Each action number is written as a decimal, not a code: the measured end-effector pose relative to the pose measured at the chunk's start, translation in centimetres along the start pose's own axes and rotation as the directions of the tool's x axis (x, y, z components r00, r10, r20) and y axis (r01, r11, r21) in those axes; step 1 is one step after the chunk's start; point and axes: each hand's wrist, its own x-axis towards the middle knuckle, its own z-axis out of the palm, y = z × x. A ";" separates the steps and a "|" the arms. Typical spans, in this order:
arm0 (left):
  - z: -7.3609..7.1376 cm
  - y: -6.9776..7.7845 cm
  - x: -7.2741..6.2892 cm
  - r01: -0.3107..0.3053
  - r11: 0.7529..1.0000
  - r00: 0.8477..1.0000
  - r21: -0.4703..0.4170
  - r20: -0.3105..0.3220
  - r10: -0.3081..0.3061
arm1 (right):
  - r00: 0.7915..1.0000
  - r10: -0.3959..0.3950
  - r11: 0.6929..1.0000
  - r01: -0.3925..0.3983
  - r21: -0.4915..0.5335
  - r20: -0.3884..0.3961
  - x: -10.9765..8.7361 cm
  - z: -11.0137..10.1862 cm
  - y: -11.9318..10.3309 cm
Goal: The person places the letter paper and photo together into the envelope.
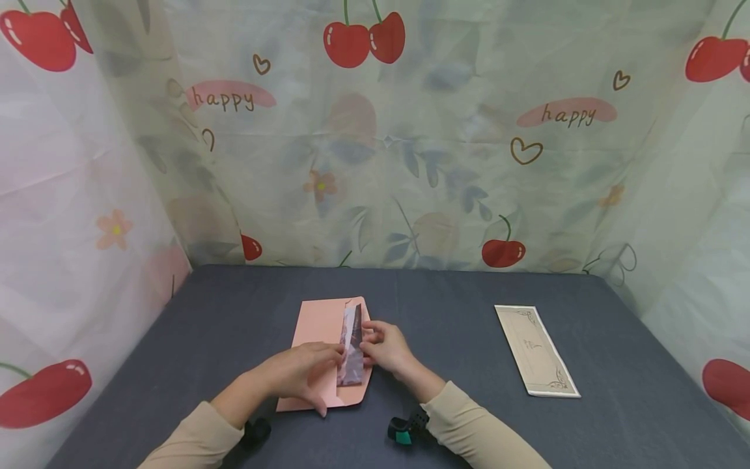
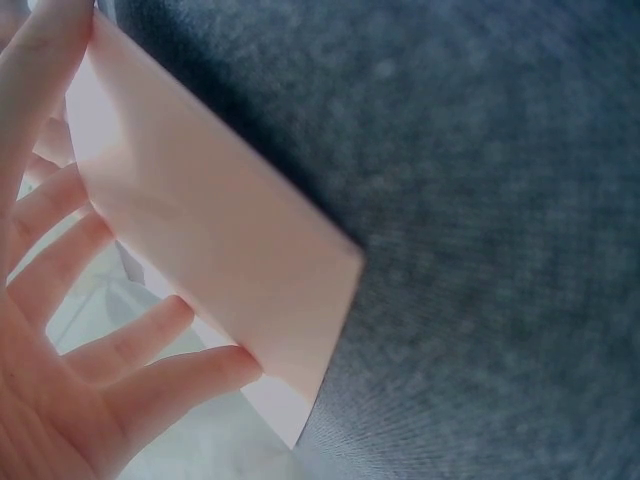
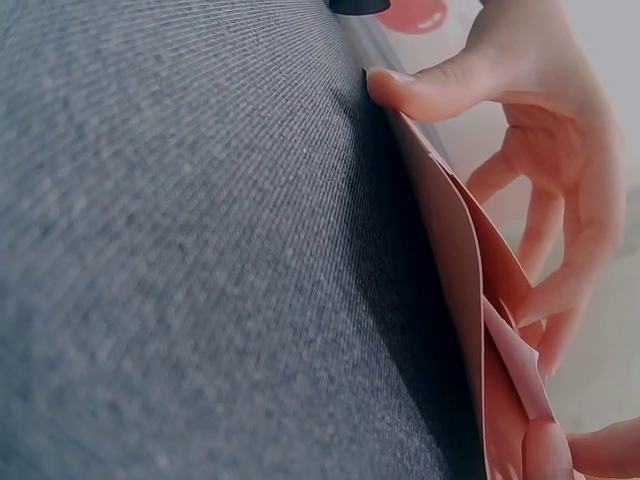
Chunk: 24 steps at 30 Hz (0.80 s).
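A pink envelope [image 1: 310, 319] lies on the dark table, its flap unfolded to the right. Part of a narrow picture card [image 1: 353, 365], in greyish purple tones, shows at the opening. My left hand [image 1: 305, 371] holds the envelope, thumb at the near edge and fingertips by the mouth. From the other side, my right hand [image 1: 389, 350] pinches the card's right edge. In the right wrist view, the envelope's mouth [image 3: 490, 240] gapes and the card [image 3: 517, 365] stands between its panels. The left wrist view shows the left fingers along the envelope's edge.
A cream card [image 1: 536, 352] with ornamental corners and a white border lies apart on the right. Black straps [image 1: 407, 426] sit near both wrists. The dark tabletop [image 1: 445, 326] ends at a printed cloth backdrop [image 1: 387, 163] behind and at the sides.
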 end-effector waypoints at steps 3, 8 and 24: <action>0.0 0.0 0.0 -0.003 1.000 1.000 -0.002 -0.008 0.003 | 1.000 -0.005 1.000 0.005 -0.005 0.002 0.0 0.1 0.0; 0.0 -0.1 -0.1 -0.020 1.000 0.999 0.007 -0.028 0.020 | 1.000 -0.008 1.000 0.008 -0.010 0.000 0.0 0.4 0.1; 0.0 0.1 0.0 -0.039 0.999 0.999 0.010 -0.032 0.039 | 1.000 0.005 1.000 -0.005 0.009 0.007 0.2 1.1 0.1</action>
